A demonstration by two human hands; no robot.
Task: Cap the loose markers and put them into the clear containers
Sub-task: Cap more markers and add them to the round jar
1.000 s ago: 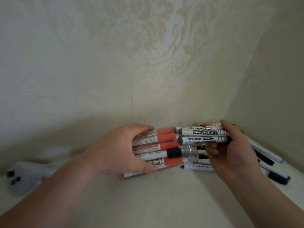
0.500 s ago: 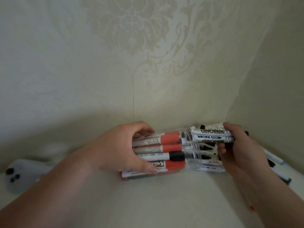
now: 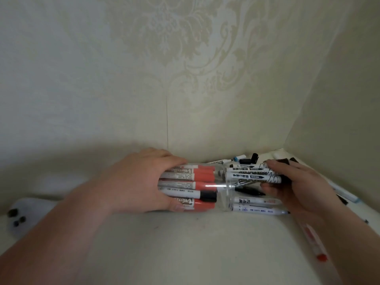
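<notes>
A clear container (image 3: pixel 223 189) lies on its side on the cream surface, its mouth facing right. It holds several capped markers (image 3: pixel 203 175), most with red caps and one with a black cap. My left hand (image 3: pixel 141 182) grips the container around its closed end. My right hand (image 3: pixel 294 184) holds a bundle of black whiteboard markers (image 3: pixel 253 175) by their rear ends, their front ends at the container's mouth. Loose markers (image 3: pixel 259 210) lie on the surface below that bundle.
Loose caps and markers (image 3: pixel 246 160) are scattered in the back right corner by the patterned walls. A red marker (image 3: pixel 312 241) lies near my right forearm, and more markers (image 3: pixel 345 195) lie at the far right. A white object with dark dots (image 3: pixel 24 214) sits at the left.
My right hand and its bundle of black markers moved a little right, so their front ends went from inside the container back to its mouth. My left hand kept its hold.
</notes>
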